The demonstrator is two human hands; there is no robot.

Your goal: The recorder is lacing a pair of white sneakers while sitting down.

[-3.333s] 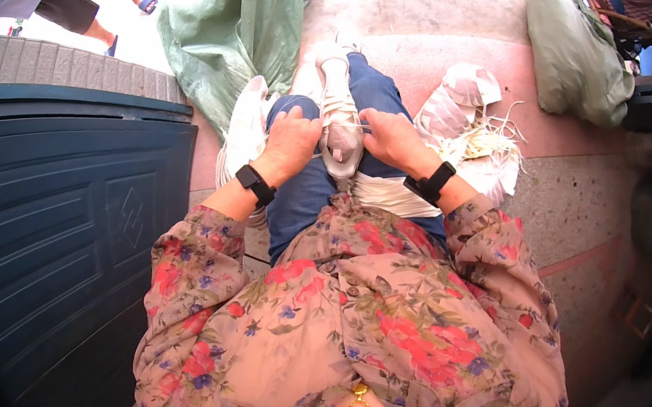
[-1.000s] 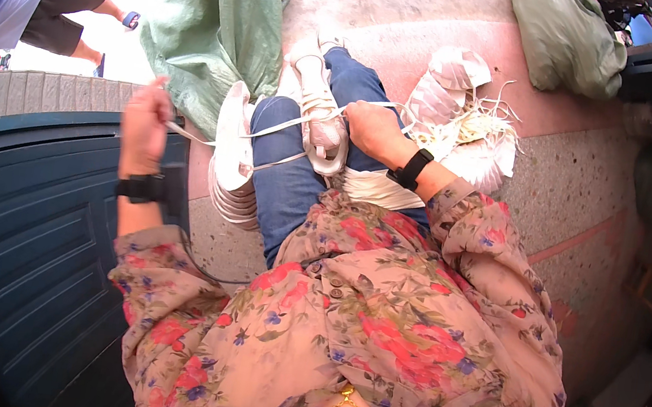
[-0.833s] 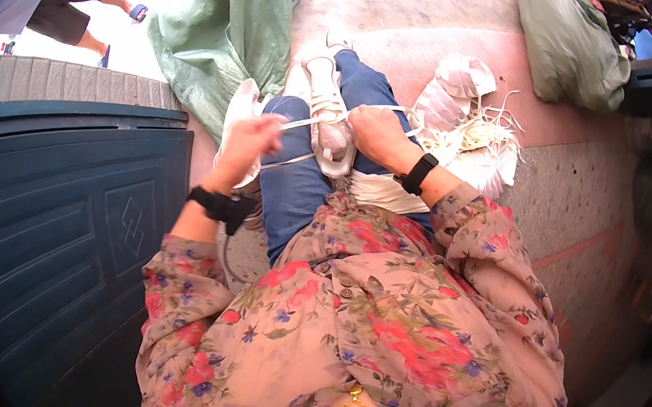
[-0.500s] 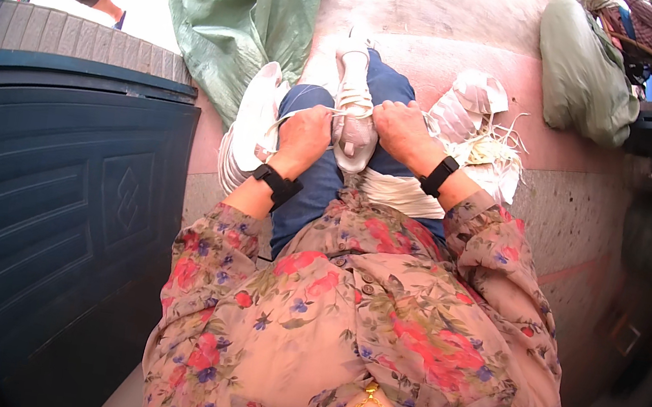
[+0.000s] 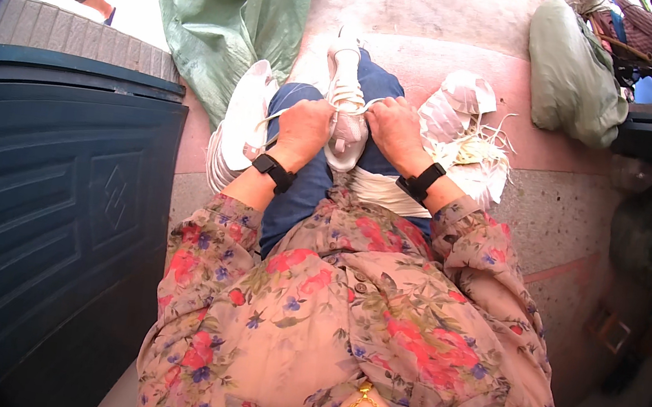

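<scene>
Laces (image 5: 352,108) are gripped at both sides of a white sneaker (image 5: 345,99), which is laid lengthwise along the blue-trousered thigh (image 5: 309,177) so that its eyelets face up and lie within easy reach. The left hand (image 5: 301,128) is closed on the lace at the shoe's left flank, and the right hand (image 5: 390,127) is closed on the lace at its right; both are kept tight against the upper, apparently so that tension is held evenly across the tongue. A second white sneaker (image 5: 239,128) is propped on its side just beside the left knee, against a green sack (image 5: 232,10), and a heap of loose laces and pale shoes (image 5: 466,140) is kept near the right wrist. Compared with a second ago, when the left arm was flung far out to the left with a long lace drawn taut, the hand is now brought back to the shoe and no slack is seen.
</scene>
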